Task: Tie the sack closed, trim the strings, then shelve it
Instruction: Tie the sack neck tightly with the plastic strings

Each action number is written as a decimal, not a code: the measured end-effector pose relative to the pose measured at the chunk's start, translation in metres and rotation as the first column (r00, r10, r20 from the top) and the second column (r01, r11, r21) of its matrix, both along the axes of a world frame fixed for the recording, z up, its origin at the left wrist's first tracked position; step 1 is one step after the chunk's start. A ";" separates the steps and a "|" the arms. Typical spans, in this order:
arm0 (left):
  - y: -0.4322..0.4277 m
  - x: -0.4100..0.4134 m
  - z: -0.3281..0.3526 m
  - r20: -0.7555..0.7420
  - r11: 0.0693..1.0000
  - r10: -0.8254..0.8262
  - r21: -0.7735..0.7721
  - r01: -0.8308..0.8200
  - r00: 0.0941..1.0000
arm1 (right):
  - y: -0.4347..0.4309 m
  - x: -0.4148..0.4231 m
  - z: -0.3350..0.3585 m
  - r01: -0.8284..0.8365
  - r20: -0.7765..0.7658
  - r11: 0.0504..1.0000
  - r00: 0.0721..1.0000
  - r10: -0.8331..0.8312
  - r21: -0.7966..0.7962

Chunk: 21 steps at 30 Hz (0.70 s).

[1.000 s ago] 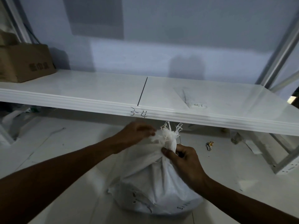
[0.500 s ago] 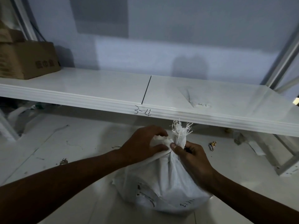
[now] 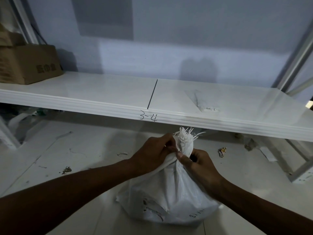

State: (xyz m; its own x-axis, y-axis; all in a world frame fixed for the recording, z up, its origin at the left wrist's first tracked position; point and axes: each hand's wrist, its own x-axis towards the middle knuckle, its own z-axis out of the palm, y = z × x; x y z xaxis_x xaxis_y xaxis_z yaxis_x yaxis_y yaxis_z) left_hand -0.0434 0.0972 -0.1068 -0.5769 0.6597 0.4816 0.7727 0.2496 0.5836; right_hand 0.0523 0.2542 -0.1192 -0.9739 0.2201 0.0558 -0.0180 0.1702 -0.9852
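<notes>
Left hand point(image 3: 153, 152) and right hand point(image 3: 197, 164) fingers pinching the sack point(image 3: 171, 197) neck, frayed strings point(image 3: 185, 135) above, below the shelf point(image 3: 101, 92).

The box point(image 3: 28, 64) on the shelf point(image 3: 105, 106) is cut off at the left edge; its print is blurred.
</notes>
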 end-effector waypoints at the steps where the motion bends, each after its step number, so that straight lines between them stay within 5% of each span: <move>1: 0.000 0.001 -0.002 0.055 0.999 0.021 0.040 -0.024 0.998 | -0.001 0.001 0.000 0.011 -0.013 1.000 1.000 -0.010 0.008; 5: 0.003 0.006 -0.009 0.166 0.986 0.081 0.131 -0.103 0.983 | -0.002 0.002 -0.001 0.047 -0.040 0.999 0.998 -0.046 0.012; 14: 0.007 0.013 -0.022 0.079 0.949 0.244 0.187 -0.255 0.967 | -0.007 0.000 0.010 0.034 0.101 0.977 0.995 -0.012 -0.210; 21: 0.007 0.028 -0.024 0.154 0.926 0.229 0.269 -0.264 0.961 | -0.009 0.003 0.004 0.043 0.099 0.990 0.995 -0.030 -0.136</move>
